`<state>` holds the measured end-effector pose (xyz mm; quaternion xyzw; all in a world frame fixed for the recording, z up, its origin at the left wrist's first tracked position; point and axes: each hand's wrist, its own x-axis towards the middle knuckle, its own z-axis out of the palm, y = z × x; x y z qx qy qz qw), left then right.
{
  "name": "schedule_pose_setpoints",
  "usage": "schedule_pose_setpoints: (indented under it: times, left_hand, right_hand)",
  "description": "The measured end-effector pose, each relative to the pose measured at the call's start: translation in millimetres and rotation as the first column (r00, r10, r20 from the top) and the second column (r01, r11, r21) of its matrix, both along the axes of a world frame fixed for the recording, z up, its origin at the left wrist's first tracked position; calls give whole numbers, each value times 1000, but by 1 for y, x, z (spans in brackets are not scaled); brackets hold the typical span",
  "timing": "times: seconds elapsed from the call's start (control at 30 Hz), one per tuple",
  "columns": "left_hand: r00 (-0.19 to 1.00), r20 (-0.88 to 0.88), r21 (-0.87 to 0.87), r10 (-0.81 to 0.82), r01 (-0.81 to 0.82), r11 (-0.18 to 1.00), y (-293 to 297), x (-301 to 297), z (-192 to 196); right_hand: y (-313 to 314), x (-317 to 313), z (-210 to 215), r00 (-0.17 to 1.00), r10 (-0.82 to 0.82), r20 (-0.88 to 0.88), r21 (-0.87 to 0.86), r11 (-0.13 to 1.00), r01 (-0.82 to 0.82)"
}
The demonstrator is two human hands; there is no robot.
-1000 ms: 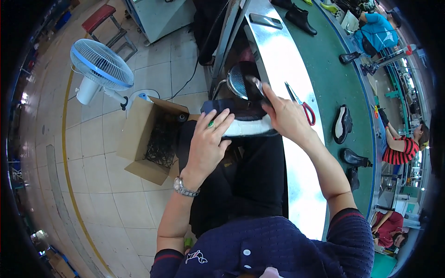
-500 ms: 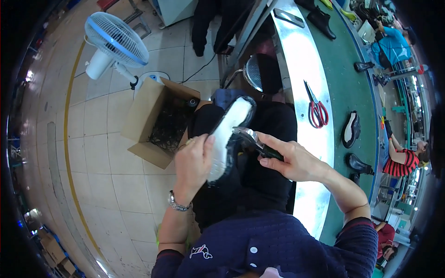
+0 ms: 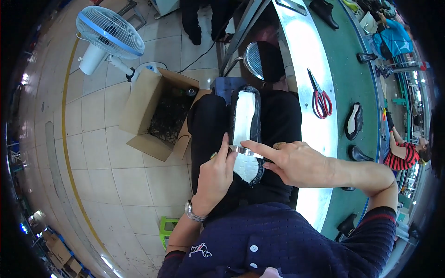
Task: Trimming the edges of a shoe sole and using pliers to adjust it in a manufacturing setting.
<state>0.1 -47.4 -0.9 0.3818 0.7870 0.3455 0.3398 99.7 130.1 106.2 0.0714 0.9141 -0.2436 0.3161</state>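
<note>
Upside down across my dark-trousered thighs rests a black shoe (image 3: 244, 115), its white underside facing up and its dark upper edge folded around the rim. My left hand (image 3: 216, 172) is closed on the shoe's left edge, thumb and index finger pressed at the tip of the tool. From the right, my right hand (image 3: 299, 162) grips metal pincers (image 3: 243, 150), index finger laid along the silver head. The head lies crosswise over the white underside. The pincers' handle is hidden under my right hand.
Red-handled scissors (image 3: 321, 103) and a phone (image 3: 292, 5) lie on the metal ledge (image 3: 311, 162) at my right. Beyond it, a green conveyor (image 3: 343, 83) carries several black shoes. Left stand an open carton (image 3: 143, 111) of dark scraps and a fan (image 3: 111, 34). Other people sit beyond the conveyor.
The shoe has turned from a slant to nearly straight and lies lower on my lap. My right hand has swung the pincers' head across the sole, meeting my left fingers.
</note>
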Motion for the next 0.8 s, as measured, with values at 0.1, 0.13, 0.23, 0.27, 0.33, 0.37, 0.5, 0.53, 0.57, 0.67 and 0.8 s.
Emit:
schedule_pose_setpoints:
  times: [0.1,0.13,0.23,0.27,0.33,0.37,0.5,0.53,0.57,0.67,0.8]
  left_hand:
    - [615,788,192,-19,-216,958,0,-8,-13]
    - [616,788,185,-16,-212,960,6,-8,-16]
    - [-27,993,81,-116,-566,821,34,-3,-31]
    - [-24,993,80,-113,-562,823,38,-4,-34]
    - [23,996,86,-86,-511,855,44,-4,-35]
    - [38,996,91,-83,-528,845,45,-3,-33]
    - [150,987,134,-65,-513,848,54,0,-26]
    - [198,979,151,-55,-512,846,55,2,-29]
    - [248,968,160,-32,-514,843,54,0,-33]
    - [219,974,151,-50,-474,867,46,-5,-32]
    - [223,975,110,-12,-433,895,48,-7,-29]
  right_hand:
    - [1,18,-17,996,-84,-44,-75,994,80]
    - [1,22,-22,990,-93,-109,-79,993,84]
    - [2,29,-29,986,-96,-136,-109,991,81]
    - [2,32,-30,985,-100,-138,-113,990,85]
    - [3,36,-33,980,-107,-168,-132,988,85]
    - [4,38,-35,979,-108,-173,-133,987,86]
    - [20,36,-30,972,-144,-186,-247,964,96]
    - [29,30,-25,976,-125,-181,-285,956,69]
    - [37,8,-6,998,-52,40,-242,968,60]
    - [39,-19,25,957,222,-188,0,974,-227]
    - [58,-35,-19,871,127,-474,56,992,-114]
